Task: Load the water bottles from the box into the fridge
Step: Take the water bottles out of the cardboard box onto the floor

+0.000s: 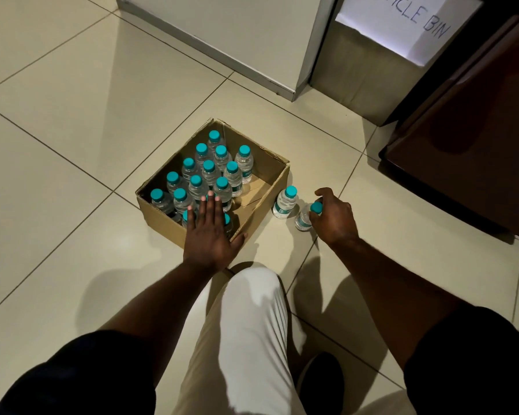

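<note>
The left hand (209,235) is flat, palm down, fingers straight and together, and sits over the near corner of the box (159,215). It covers the caps of the nearest bottles; contact with them cannot be confirmed. The right hand (336,217) is lowered to the floor (72,145) to the right of the box, with its fingers curled round the neck and shoulder of one bottle (303,220), whose teal cap shows between the fingers. A second bottle (285,203) stands upright on the floor just beside the gripped bottle, between it and the right wall of the box. The remaining bottles (210,172) stand upright inside the open cardboard box, grouped toward its left and far sides. A bent knee (252,295) in light trousers lies between the two forearms. A dark reddish-brown unit (468,151) stands to the right, well apart from the box. A bin (342,79) with a paper sign (402,22) stands beyond.
</note>
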`<state>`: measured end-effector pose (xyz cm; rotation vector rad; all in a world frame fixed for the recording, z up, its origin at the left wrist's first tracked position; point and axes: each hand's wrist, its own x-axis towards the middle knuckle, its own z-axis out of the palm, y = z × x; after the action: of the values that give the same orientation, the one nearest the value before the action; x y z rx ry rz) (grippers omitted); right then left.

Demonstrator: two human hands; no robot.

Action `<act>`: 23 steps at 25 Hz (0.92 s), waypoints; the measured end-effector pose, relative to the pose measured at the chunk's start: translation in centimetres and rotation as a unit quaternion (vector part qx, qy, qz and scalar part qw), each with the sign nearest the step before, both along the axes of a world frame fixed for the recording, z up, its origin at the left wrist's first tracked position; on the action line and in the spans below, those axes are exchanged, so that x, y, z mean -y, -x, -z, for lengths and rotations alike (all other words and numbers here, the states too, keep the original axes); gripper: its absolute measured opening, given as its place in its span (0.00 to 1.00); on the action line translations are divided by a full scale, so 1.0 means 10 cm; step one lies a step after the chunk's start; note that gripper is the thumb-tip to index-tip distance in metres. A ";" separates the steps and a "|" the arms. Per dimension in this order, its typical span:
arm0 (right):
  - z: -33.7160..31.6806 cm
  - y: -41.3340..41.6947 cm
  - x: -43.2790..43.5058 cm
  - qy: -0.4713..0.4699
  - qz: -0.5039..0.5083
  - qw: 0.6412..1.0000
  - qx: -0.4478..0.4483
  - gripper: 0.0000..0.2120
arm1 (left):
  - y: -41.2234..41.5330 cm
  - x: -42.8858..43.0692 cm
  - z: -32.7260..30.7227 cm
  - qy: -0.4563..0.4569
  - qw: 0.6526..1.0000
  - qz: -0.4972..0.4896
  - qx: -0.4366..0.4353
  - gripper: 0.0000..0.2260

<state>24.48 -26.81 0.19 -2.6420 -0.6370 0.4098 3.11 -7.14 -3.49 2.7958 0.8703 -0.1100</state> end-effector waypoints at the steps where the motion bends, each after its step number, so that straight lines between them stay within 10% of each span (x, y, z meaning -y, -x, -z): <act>1: 0.02 0.01 -0.02 0.002 -0.005 1.000 0.000 0.26 | 0.00 0.00 -0.01 0.001 1.000 0.000 -0.001 0.45; 23: -0.32 0.20 -0.64 -0.043 -0.158 0.980 0.117 0.25 | 0.13 -0.21 -0.12 0.020 1.000 -0.007 0.000 0.52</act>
<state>22.46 -20.38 3.42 -2.5302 -1.1309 0.1538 1.84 -5.03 -2.28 2.7524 0.8762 -0.1227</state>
